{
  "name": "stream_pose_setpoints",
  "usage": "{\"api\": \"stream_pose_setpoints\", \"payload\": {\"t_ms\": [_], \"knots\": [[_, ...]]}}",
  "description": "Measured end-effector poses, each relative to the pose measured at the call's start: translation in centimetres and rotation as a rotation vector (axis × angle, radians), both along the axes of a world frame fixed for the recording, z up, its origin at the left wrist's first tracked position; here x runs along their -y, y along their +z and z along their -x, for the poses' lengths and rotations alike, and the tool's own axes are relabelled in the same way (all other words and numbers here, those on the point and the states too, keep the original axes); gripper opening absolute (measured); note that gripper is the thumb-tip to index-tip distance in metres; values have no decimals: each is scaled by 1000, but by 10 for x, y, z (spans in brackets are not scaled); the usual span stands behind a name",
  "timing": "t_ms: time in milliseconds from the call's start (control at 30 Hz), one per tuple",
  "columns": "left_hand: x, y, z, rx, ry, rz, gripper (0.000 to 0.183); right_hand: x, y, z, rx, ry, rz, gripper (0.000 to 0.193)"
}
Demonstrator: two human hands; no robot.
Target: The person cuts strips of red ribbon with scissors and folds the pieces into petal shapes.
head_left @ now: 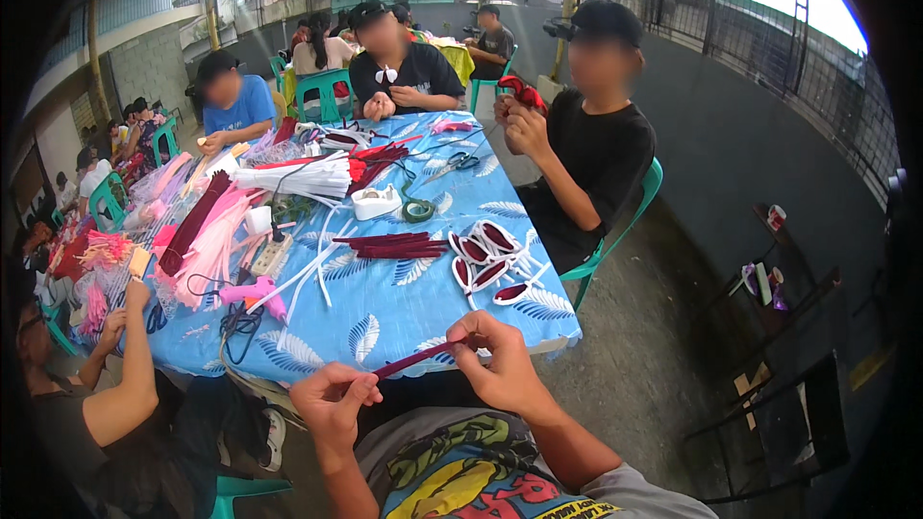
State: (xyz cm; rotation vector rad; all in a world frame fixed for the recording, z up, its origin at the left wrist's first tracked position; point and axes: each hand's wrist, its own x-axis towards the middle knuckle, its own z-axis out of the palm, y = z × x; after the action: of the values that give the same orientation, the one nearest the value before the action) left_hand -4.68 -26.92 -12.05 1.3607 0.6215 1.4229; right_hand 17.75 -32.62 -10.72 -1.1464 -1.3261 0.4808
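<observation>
We hold maroon strip [415,362] at near edge of table [428,300]: left hand [332,404] pinching left end, right hand [498,365] pinching right. Long axis runs left to right, right end slightly farther. Looks light, soft, bendable, hardly slippery; we judge fingertip pinch near ends suits it.

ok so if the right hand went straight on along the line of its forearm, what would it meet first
Probably the bundle of dark red stems, past a bare stretch of blue tablecloth; depth is unclear, so the right hand might pass above it.
</observation>
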Motion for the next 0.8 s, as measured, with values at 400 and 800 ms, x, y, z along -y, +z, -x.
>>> {"api": "stream_pose_setpoints", "payload": {"t_ms": [400,800], "knots": [[2,14,8,-673,-127,-320,15,-5,4,8,175,-6,-174,13],[4,4,-5,-548,-36,-229,15,-31,19,36,159,100,-112,15]]}}
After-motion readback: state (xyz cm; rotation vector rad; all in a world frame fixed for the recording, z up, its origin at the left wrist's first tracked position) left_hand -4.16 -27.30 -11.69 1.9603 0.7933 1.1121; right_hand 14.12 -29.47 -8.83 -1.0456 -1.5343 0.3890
